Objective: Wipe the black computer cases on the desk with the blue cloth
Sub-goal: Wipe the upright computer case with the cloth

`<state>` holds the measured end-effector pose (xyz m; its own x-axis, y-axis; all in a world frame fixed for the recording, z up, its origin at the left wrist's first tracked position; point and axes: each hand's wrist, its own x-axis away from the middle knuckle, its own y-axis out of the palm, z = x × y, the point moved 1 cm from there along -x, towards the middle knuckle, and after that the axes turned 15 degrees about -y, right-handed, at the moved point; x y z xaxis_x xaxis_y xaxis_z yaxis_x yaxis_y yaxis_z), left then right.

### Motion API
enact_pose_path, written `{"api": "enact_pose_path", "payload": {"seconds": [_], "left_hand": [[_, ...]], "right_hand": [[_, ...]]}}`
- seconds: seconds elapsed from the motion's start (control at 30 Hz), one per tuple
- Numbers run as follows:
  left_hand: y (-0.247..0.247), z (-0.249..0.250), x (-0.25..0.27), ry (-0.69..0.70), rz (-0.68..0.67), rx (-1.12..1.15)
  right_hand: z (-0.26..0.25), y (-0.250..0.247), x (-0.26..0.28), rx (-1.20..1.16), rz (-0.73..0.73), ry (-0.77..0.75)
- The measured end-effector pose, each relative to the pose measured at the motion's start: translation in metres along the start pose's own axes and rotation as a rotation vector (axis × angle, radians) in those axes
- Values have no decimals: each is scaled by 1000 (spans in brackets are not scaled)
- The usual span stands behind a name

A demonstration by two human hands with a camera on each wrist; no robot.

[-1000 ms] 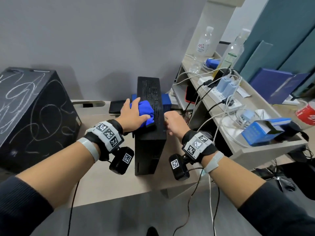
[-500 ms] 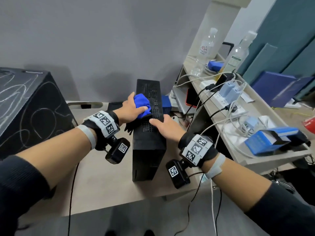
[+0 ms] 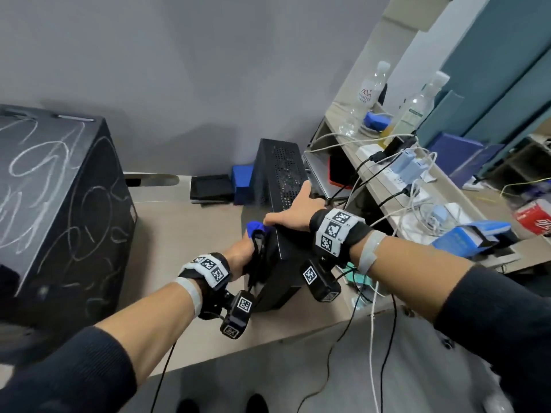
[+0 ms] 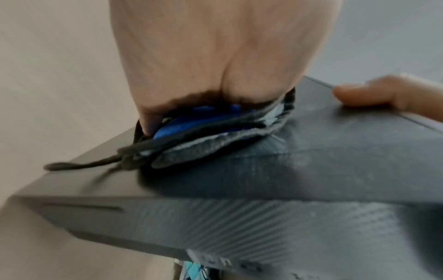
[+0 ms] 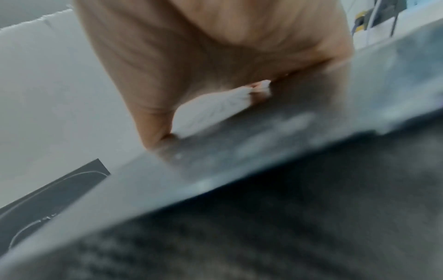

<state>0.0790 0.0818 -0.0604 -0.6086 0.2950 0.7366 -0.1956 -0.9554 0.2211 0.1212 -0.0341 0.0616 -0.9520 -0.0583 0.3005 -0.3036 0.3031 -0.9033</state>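
Note:
A slim black computer case (image 3: 283,180) stands on the beige desk (image 3: 185,234). My left hand (image 3: 241,257) grips the bunched blue cloth (image 3: 255,226) and presses it against the case's near left side. In the left wrist view the blue cloth (image 4: 199,121) shows dark grey edges and lies flat on the black case (image 4: 299,170). My right hand (image 3: 293,213) spans the case's top, thumb over the left edge and fingers over the right. The right wrist view is blurred, with the palm (image 5: 215,56) arched over the case (image 5: 263,151). A large black case (image 3: 59,204) with white scribbles stands at the left.
Behind the slim case lie a flat black device (image 3: 211,187) and a blue box (image 3: 241,180). The raised shelf (image 3: 387,210) on the right carries bottles, a power strip, chargers and tangled cables. Cables hang over the desk's front edge.
My left hand has slid the cloth from the case's top down to its near left side. My right hand has moved over onto the case's top and taken hold of it.

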Motion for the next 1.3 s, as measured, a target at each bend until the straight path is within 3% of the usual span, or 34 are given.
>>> {"api": "enact_pose_path", "payload": {"seconds": [0.2,0.37,0.43,0.5,0.57,0.8,0.9,1.07,1.3], "left_hand": [[-15,-24,-18,118,99,50],[-68,-84,-89,-7,144,169],[-92,-94,-84,-30,266,176],[-111,-85,-48,-21,389,141],[-129,-82,-33,-34,447,94],[-116,-78,-22,-87,625,-171],[-95,-69,-30,-99,678,-320],[-66,-73,-47,-128,748,-573],[-39,-84,-78,-145,818,-933]], "right_hand": [[-11,8,2,-65,114,-29],[-19,13,-12,-347,191,-167],[-21,16,-11,-519,163,-208],[-15,25,-10,-639,99,-201],[-3,41,-10,-726,38,-185],[51,65,-18,-912,-98,-250],[86,68,-29,-989,-187,-179],[146,113,-50,-1015,-385,51],[199,166,-79,-1208,-411,248]]}}
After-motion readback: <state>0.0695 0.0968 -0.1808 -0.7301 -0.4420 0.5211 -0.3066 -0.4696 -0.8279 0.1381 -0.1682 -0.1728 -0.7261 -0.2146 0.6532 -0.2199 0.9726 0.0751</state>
